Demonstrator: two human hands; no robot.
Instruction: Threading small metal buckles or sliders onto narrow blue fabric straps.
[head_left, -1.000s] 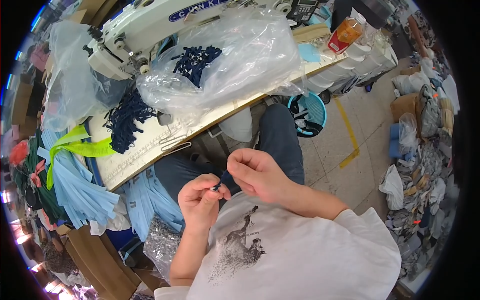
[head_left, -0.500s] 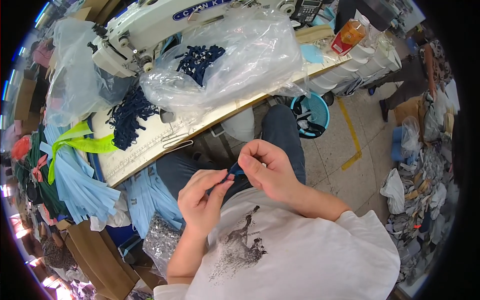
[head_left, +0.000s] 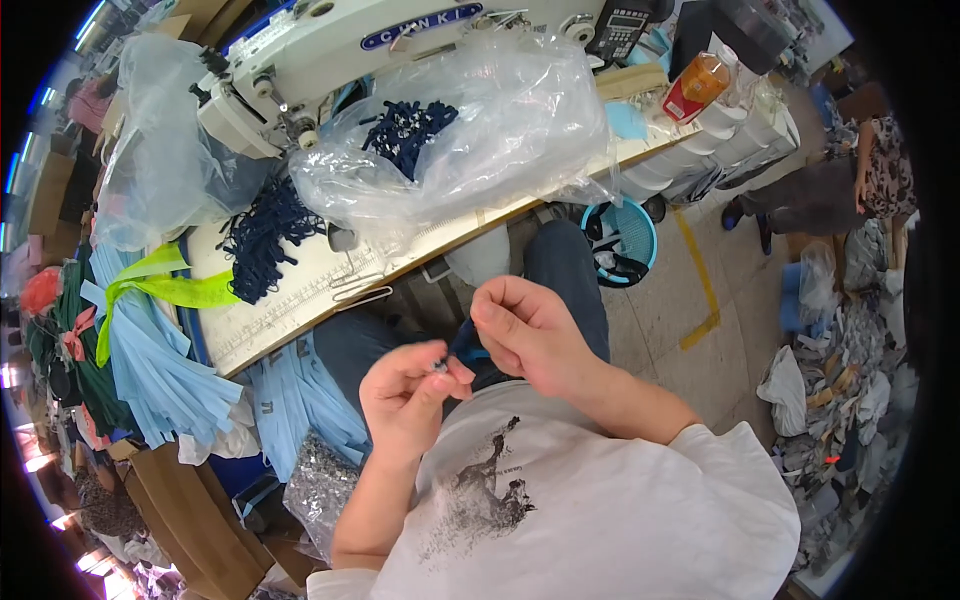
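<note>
Above my lap, my right hand [head_left: 532, 335] pinches a small navy fabric strip [head_left: 463, 338] that hangs from its fingertips. Close by on the left, my left hand [head_left: 408, 395] is closed, thumb against fingers. A tiny dark and pale bit shows at its fingertips, too small to name. On the sewing table ahead lies a pile of similar navy strips [head_left: 262, 250]. More navy pieces [head_left: 408, 138] lie at the mouth of a clear plastic bag [head_left: 520, 120].
A white sewing machine [head_left: 330, 60] spans the table's back. Light blue strips [head_left: 150, 350] and a lime-green strip [head_left: 190, 290] hang at the left. Right of my knees stands a turquoise basket [head_left: 640, 235]. A bottle [head_left: 697, 88] stands on the table; another person [head_left: 810, 195] is at the far right.
My left fingers have come away from the navy strip and now pinch a tiny bit; my right hand keeps the strip. At the far right, the other person has shifted.
</note>
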